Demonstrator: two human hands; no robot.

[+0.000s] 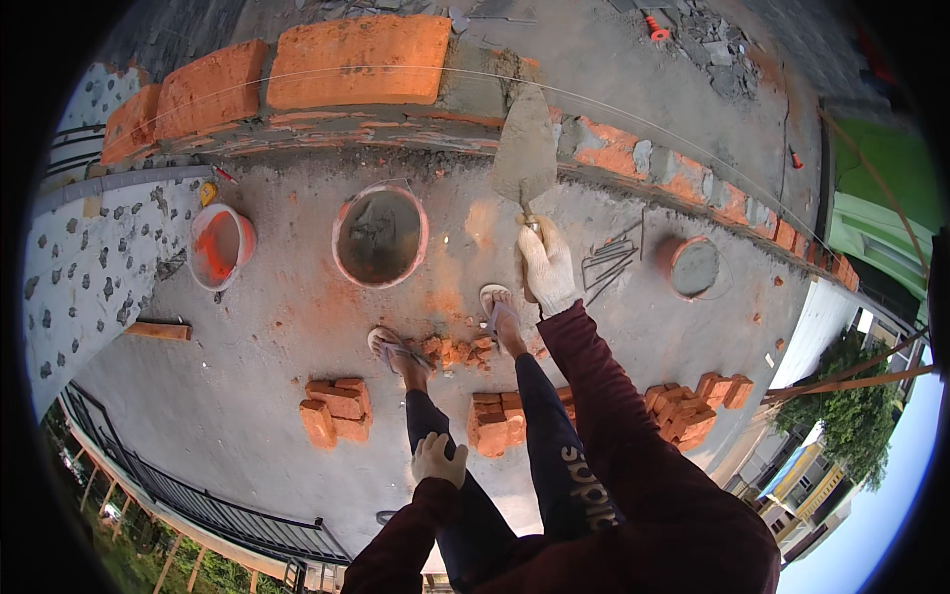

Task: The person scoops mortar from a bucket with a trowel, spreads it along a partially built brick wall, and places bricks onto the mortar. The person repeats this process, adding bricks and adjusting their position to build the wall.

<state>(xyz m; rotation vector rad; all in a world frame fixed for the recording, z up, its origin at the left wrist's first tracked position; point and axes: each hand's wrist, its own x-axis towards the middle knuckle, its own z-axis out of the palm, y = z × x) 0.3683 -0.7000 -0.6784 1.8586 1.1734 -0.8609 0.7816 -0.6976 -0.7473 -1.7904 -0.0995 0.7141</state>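
Two gloved hands are being shown from above on a concrete slab (247,346). A mortar-smeared trowel (524,148) is being gripped by its handle in the right hand (547,267), the grip closed tight around it, and its blade is being held against the bare end of a brick wall (327,89), just beside the last orange brick (361,61). The left hand (438,458) is being rested on the left thigh, fingers curled loosely, nothing being held. A bucket of grey mortar (380,236) is standing near the feet, an orange bucket (220,246) to its left, and loose brick stacks (336,408) are lying behind.
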